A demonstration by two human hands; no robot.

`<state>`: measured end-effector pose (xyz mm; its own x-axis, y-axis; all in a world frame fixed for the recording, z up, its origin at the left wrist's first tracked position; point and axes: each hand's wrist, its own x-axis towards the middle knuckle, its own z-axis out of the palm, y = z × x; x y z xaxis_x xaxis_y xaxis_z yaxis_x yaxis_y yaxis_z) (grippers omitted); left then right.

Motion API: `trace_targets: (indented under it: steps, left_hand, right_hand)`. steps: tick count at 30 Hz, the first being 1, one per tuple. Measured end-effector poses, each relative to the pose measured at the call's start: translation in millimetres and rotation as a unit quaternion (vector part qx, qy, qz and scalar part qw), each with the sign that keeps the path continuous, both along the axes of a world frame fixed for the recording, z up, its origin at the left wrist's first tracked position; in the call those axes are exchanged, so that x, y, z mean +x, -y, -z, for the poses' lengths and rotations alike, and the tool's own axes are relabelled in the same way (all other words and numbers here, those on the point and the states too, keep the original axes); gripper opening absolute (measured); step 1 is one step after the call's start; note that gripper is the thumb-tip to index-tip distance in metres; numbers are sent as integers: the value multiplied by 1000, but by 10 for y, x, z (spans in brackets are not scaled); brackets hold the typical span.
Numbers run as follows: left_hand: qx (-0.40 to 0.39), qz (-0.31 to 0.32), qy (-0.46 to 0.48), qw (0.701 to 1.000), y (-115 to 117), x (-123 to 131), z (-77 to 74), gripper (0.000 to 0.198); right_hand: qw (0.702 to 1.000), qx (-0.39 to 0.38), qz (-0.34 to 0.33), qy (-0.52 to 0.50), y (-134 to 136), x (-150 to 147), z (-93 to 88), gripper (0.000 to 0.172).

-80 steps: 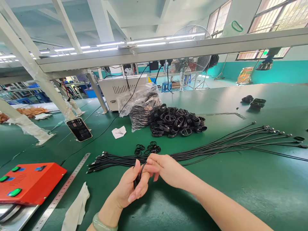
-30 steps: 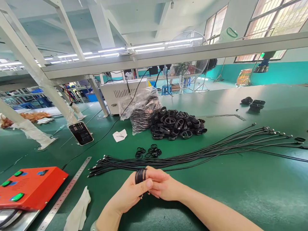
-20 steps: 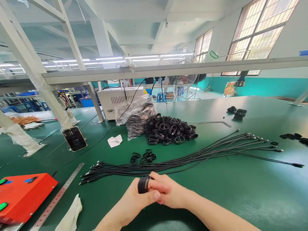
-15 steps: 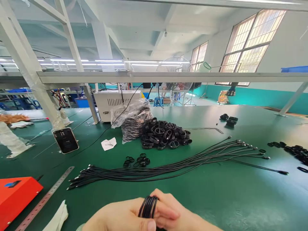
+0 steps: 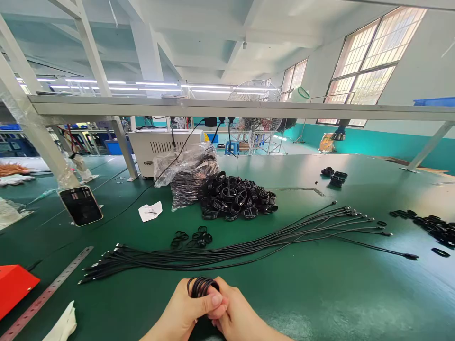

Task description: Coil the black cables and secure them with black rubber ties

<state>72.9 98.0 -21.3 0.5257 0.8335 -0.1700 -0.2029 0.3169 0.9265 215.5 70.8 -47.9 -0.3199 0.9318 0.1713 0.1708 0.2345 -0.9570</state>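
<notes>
A coiled black cable (image 5: 203, 286) is held between my two hands, low in the middle of the view. My left hand (image 5: 183, 308) is closed round the coil, its thumb pressed across the front. On the other side my right hand (image 5: 232, 305) grips the same coil, its fingertips meeting the left thumb. The lower part of the coil is partly hidden by the fingers. Beyond the hands a bundle of straight black cables (image 5: 227, 255) lies across the green table (image 5: 320, 298). Small black rings (image 5: 201, 237) sit just behind that bundle.
A heap of coiled cables (image 5: 238, 196) rests beside a clear plastic bag (image 5: 194, 177). At the left are a phone (image 5: 81, 206), a steel ruler (image 5: 50, 293) and a red box (image 5: 16, 289). More black rings (image 5: 433, 227) lie at the right. A metal shelf beam (image 5: 227, 109) spans above.
Both hands, with the coiled cable, now show more fully and a little further left in view. The fingers have shifted round the coil. The whole scene has slid slightly left as the camera turned.
</notes>
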Motion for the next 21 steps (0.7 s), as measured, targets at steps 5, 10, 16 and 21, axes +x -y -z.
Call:
trace_targets:
  steps: [5,10,16,21]
  left_hand:
    - [-26,85,4,996,-127,-173,-82,29]
    - [13,-2,-67,998,-251,-259,-128,38]
    - [-56,53,91,993,-149,-172,-86,40]
    - [-74,109,137,982,-140,-166,-1,43]
  right_hand:
    - [999,-35,4,-9,-28,48,-30,13]
    - [994,-87,20,-65,-92,132,-27,30]
    - [979,-155,-6,-129,-34,19,-13,43]
    - [964,-190,-2,-187,4,-84,18,47]
